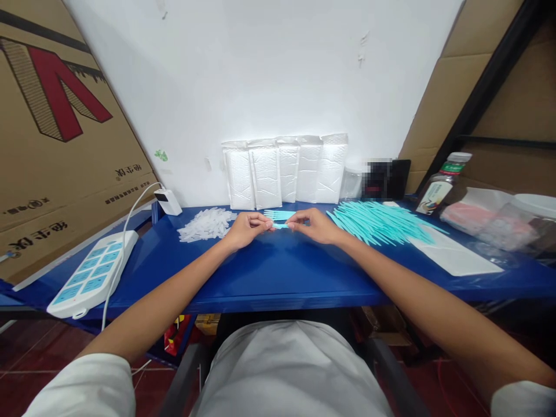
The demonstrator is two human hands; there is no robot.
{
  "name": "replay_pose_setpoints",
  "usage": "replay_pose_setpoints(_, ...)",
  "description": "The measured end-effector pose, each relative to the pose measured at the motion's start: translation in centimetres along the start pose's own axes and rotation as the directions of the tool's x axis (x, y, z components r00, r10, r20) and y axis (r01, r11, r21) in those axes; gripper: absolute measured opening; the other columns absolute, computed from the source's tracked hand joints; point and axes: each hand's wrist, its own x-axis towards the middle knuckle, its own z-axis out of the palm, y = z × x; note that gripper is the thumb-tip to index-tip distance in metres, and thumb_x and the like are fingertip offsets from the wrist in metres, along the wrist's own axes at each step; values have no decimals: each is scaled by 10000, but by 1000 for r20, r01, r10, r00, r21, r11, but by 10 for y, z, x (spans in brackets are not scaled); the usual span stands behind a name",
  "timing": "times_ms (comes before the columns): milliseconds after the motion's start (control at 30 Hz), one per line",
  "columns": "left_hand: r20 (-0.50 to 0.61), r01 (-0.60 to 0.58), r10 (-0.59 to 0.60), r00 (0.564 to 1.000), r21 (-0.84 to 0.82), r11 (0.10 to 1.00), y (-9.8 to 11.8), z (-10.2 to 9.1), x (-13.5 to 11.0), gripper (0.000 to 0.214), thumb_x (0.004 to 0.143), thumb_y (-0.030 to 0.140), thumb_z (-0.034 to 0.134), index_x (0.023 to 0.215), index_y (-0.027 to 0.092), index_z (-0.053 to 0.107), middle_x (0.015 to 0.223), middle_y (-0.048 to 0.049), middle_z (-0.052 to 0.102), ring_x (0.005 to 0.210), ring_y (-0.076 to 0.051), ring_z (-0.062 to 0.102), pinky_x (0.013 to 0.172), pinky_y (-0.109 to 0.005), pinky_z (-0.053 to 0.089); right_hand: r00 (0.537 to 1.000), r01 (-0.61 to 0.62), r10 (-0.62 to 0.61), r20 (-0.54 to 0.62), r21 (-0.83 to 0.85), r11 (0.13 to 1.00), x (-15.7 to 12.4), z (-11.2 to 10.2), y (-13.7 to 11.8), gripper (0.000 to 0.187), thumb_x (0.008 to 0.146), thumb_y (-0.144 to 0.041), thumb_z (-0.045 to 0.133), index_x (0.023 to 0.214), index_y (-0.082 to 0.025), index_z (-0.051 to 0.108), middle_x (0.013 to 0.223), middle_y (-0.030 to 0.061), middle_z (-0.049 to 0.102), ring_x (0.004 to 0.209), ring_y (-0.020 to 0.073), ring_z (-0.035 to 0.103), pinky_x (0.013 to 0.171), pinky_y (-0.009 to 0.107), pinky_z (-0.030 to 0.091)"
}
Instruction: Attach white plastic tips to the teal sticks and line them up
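My left hand [245, 228] and my right hand [313, 225] meet over the middle of the blue table [278, 278]. Both pinch the same small turquoise stick [280, 226], one at each end, fingers closed. Just behind the hands lie a few more turquoise sticks [278, 215] side by side. A large heap of turquoise sticks [377, 223] spreads to the right of my right hand. A pile of small clear plastic sleeves [206, 225] lies left of my left hand.
White padded envelopes [284, 171] lean on the wall at the back. A power strip [93, 272] with a cable and white charger [167, 201] sits left. A bottle [441, 184], plastic bags [490, 217], a white sheet [454, 255] and cardboard boxes [56, 127] flank the table.
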Motion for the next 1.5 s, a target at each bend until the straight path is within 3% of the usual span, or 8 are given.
replay_pose_setpoints(200, -61, -4, 10, 998, 101, 995, -6, -2, 6, 458, 832, 608, 776, 951, 166, 783, 937, -128, 818, 895, -287, 763, 825, -399, 582, 1000, -28, 24, -19, -235, 971, 3, -2, 20, 241, 954, -365, 652, 1022, -181, 794, 1017, 79, 804, 893, 229, 694, 799, 322, 490)
replay_pose_setpoints(300, -77, -14, 29, 997, 195, 981, -14, -8, 8, 391, 860, 558, 742, 924, 173, 772, 907, -117, 815, 877, -288, 769, 823, -399, 581, 997, -68, 72, -2, -374, 925, 2, -5, 35, 196, 943, -301, 661, 1028, -181, 789, 992, 85, 789, 853, 223, 681, 763, 313, 472)
replay_pose_setpoints(400, -97, -15, 45, 994, 294, 956, -22, -12, 9, 320, 888, 500, 699, 924, 187, 759, 886, -101, 808, 851, -278, 765, 802, -392, 576, 998, -30, 54, 37, -467, 884, 0, -8, 43, 175, 926, -258, 678, 1024, -168, 792, 964, 101, 762, 869, 233, 667, 794, 323, 470)
replay_pose_setpoints(600, -36, -110, 159, 987, 573, 812, -25, -13, 9, 247, 916, 443, 645, 908, 232, 774, 955, -82, 791, 899, -278, 709, 827, -401, 549, 998, -1, 33, 54, -502, 865, -1, -10, 46, 178, 938, -269, 678, 1046, -179, 788, 1012, 115, 734, 947, 255, 657, 860, 345, 485)
replay_pose_setpoints(833, 12, -153, 215, 977, 739, 656, -10, -13, 2, 285, 951, 421, 596, 928, 238, 812, 973, -110, 788, 934, -335, 685, 890, -458, 516, 997, 67, -40, 63, -530, 845, -4, -13, 39, 270, 968, -285, 639, 1159, -206, 813, 1111, 140, 735, 1085, 307, 636, 993, 410, 473)
replay_pose_setpoints(1033, 125, -194, 154, 980, 758, 623, 0, -8, -5, 351, 1006, 428, 528, 1102, 258, 819, 1061, -108, 804, 990, -359, 713, 901, -444, 513, 991, 105, -42, 127, -542, 834, -5, -11, 35, 277, 955, -265, 636, 1138, -201, 834, 1148, 134, 755, 1138, 326, 624, 1026, 425, 461)
replay_pose_setpoints(1267, 148, -226, 171, 974, 646, 729, -8, -8, -6, 461, 984, 560, 589, 1304, 266, 742, 1235, -130, 751, 1145, -366, 674, 999, -436, 499, 993, 44, 36, 116, -622, 782, -5, -9, 45, 319, 1009, -301, 574, 1206, -196, 802, 1241, 168, 701, 1215, 345, 558, 1054, 463, 432)
replay_pose_setpoints(1500, 214, -222, 99, 972, 690, 689, -7, -7, -6, 592, 1050, 598, 428, 1446, 205, 626, 1459, -151, 642, 1357, -357, 568, 1145, -485, 433, 977, -43, 172, 127, -672, 739, -7, -4, 48, 486, 1074, -410, 449, 1467, -192, 635, 1469, 203, 575, 1382, 384, 447, 1085, 521, 403)
